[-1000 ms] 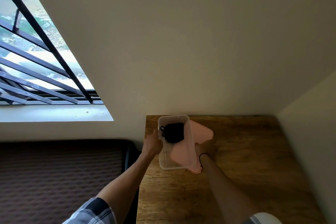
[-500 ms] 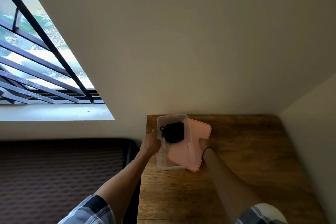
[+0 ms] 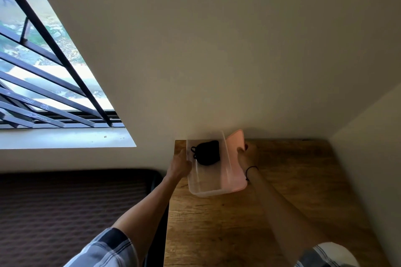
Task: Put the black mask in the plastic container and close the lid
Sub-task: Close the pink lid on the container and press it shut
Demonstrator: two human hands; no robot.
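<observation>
The black mask [image 3: 207, 152] lies folded inside the clear plastic container [image 3: 206, 188], toward its far end. The container stands on the wooden table [image 3: 271, 212] at its far left corner. My left hand [image 3: 180, 166] grips the container's left wall. A pink lid [image 3: 235, 169] stands tilted on its edge along the container's right side, its far end raised. My right hand [image 3: 246, 155] holds the lid's upper right edge; a black band circles that wrist.
A cream wall rises just behind the table, and another wall closes off the right side. A barred window [image 3: 43, 84] with a white sill is at the left. A dark patterned surface [image 3: 71, 212] lies left of the table.
The pink lid has been lifted from lying low beside the container to standing tilted up along its right side. My right hand rose with it. My left hand stays on the container.
</observation>
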